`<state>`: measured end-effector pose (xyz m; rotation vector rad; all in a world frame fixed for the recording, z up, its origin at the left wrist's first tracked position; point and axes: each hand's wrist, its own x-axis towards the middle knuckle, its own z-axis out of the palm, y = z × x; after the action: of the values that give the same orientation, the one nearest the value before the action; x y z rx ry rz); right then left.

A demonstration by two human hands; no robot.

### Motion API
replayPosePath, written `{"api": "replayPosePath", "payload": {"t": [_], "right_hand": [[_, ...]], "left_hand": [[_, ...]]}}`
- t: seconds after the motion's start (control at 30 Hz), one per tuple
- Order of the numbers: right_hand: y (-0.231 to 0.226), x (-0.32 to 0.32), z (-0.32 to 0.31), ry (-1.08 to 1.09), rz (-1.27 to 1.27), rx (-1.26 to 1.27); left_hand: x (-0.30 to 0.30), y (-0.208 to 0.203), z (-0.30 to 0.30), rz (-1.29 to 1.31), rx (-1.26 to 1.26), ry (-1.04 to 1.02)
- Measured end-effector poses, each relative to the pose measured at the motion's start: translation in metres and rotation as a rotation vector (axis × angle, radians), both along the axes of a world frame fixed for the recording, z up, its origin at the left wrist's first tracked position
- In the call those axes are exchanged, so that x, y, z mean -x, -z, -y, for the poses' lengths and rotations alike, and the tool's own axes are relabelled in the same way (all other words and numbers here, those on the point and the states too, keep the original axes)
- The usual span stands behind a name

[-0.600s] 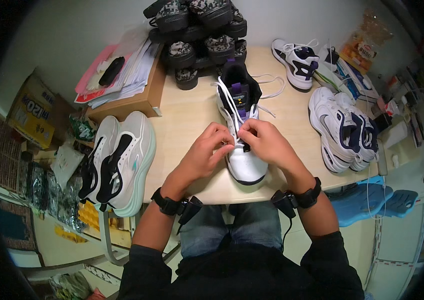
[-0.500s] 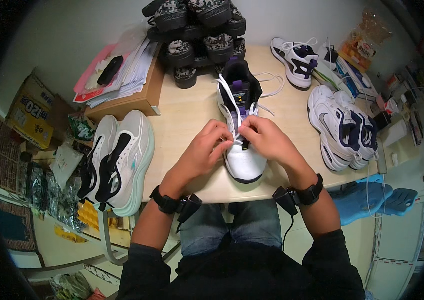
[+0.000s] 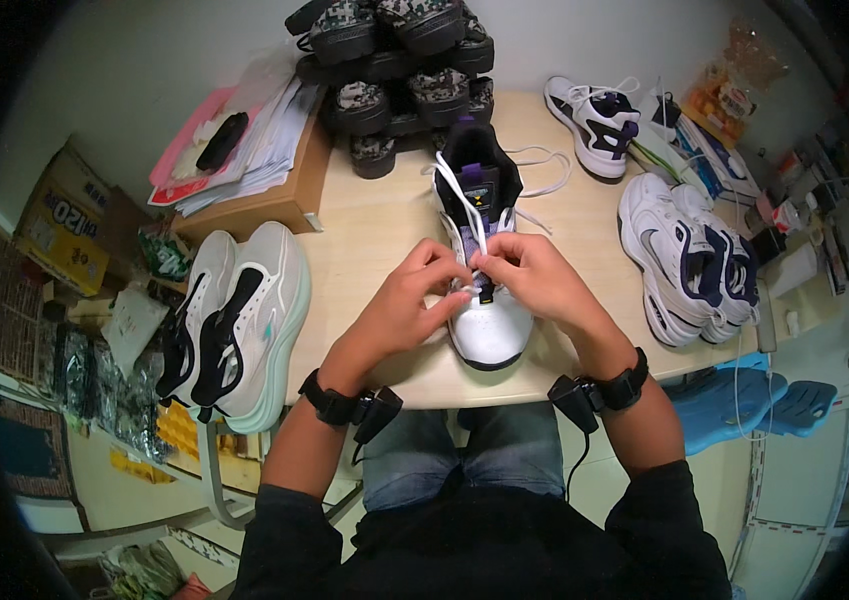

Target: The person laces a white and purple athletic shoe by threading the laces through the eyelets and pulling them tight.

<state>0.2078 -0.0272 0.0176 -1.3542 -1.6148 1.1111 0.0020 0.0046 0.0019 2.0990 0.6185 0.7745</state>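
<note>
White shoe (image 3: 490,333) mid-frame on surface (image 3: 374,225). Lace (image 3: 456,183) seems in near toe only; upper eyelets look unlaced, ends loose. R hand (image 3: 539,280): fingers pinching lace. L hand (image 3: 412,300): fingers curled by it, grip unclear.

White lace-up sneaker (image 3: 490,328), black-lined, purple-trimmed, set upright on pale tabletop (image 3: 374,212), toe turned to near edge; white shoelace (image 3: 462,197) loosely strung, one end trailed right

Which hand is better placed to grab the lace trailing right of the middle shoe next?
Probably the right hand: it is nearer that trailing lace, while the left hand sits mostly left of the shoe.
</note>
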Motion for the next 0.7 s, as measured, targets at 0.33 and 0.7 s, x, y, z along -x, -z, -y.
{"api": "replayPosePath", "payload": {"t": [0.33,0.7], "right_hand": [[0.003,-0.004,0.003,0.036,-0.191,0.049],[0.009,-0.018,0.001,0.089,-0.352,0.018]], "left_hand": [[0.002,-0.003,-0.005,0.032,0.055,0.014],[-0.006,-0.009,-0.001,0.069,0.157,-0.022]]}}
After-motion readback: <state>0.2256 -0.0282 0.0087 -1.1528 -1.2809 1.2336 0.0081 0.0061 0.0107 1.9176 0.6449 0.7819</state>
